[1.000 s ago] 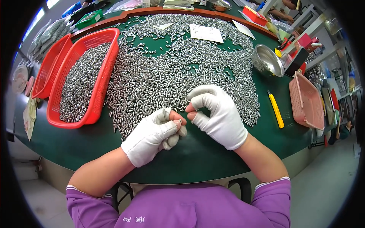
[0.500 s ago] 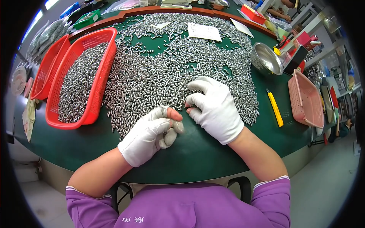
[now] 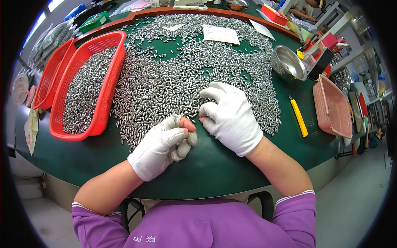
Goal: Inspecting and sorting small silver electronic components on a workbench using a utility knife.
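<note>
Small shiny metal bullet-shaped pieces [image 3: 165, 87] lie in a wide, dense spread over the green tabletop [image 3: 198, 173]. At the spread's near edge is my left hand [image 3: 163, 144], in a white glove with one fingertip bare. Its fingers are curled and pressed together; whatever they hold is hidden. Just right of it, my gloved right hand [image 3: 233, 118] reaches over the near pieces, back upward. Its fingers are bent, thumb and forefinger close together; anything between them is too small to make out. A small gap separates the two hands.
Left stands a red plastic basket [image 3: 120, 62] of the same pieces, beside another red basket [image 3: 51, 78]. To the right are a steel bowl [image 3: 289, 62], a yellow utility knife [image 3: 298, 118] and a pink basket [image 3: 331, 107]. A paper sheet [image 3: 221, 34] lies on the pieces.
My right hand has shifted slightly left, closer to my left hand. My left fingertips have moved a little left. The baskets, bowl and knife stay put.
</note>
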### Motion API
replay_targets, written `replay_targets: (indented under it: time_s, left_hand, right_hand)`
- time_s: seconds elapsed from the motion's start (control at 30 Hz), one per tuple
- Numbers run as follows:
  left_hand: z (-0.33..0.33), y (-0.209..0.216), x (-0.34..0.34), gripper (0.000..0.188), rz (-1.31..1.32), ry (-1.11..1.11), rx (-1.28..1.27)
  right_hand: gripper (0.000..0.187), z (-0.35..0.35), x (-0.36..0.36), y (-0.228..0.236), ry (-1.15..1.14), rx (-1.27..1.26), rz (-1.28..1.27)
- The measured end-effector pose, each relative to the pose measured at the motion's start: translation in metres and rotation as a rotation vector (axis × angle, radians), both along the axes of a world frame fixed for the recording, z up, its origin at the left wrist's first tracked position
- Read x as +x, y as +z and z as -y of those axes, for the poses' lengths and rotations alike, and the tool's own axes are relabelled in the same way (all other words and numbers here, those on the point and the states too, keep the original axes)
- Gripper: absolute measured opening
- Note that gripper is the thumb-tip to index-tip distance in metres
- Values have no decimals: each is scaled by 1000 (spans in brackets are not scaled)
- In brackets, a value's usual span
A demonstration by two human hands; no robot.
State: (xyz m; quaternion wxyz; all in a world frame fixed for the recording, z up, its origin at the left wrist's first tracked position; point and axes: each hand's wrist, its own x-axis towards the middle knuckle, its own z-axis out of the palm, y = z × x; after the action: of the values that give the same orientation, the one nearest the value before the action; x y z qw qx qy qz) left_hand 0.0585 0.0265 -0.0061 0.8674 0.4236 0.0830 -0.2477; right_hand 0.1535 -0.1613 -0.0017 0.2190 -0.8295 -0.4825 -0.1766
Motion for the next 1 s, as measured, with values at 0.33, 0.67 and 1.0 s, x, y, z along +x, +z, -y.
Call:
replay_targets:
  time_s: [0.33,0.67,1.0]
  left_hand:
    - [1,9,0,20,-1,-21,120]
    - [0,7,0,16,9,-35,152]
    - [1,-3,-2,26,76,40,-29]
  right_hand:
    - [10,5,-19,8,41,245,-481]
    - [16,5,-17,8,69,318,-518]
    - [20,1,0,2,109,115,-55]
